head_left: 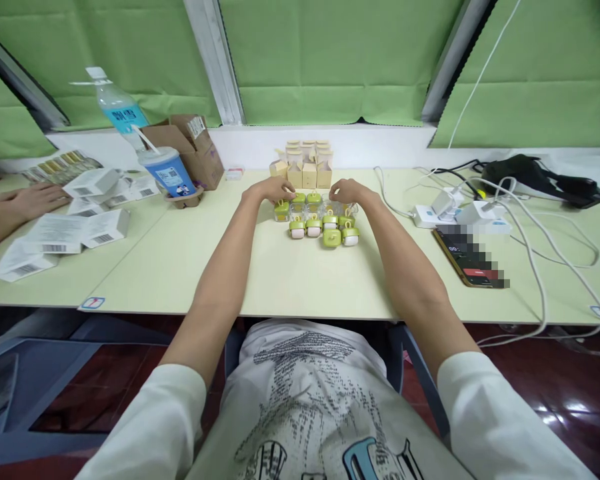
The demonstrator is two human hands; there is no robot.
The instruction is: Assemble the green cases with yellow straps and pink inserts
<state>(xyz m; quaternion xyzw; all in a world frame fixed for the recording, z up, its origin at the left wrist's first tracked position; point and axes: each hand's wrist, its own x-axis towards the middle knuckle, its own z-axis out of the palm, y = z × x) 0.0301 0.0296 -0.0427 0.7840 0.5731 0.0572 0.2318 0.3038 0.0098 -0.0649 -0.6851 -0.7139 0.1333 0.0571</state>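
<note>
My left hand (275, 189) reaches over the left end of a cluster of small containers, fingers stretched toward the back row and touching or just above it. At the right end, my right hand (349, 191) bends its fingers down over clear plastic pieces (350, 208); its fingertips are partly hidden. Neither hand visibly lifts anything. Between and in front of them are several small jars with green lids (313, 227), some with white bodies. One green-lidded container (331, 238) sits forward of the others. Behind them stand several small cream cardboard boxes (309, 175), some with raised flaps.
Left are white boxes (105, 227), a blue cup (170, 175), a bottle (123, 113) and a brown carton (207, 157). Another person's hand (43, 195) rests at far left. Right are a phone (467, 257), a power strip (427, 216), looping white cables (537, 260) and a black strap (535, 177).
</note>
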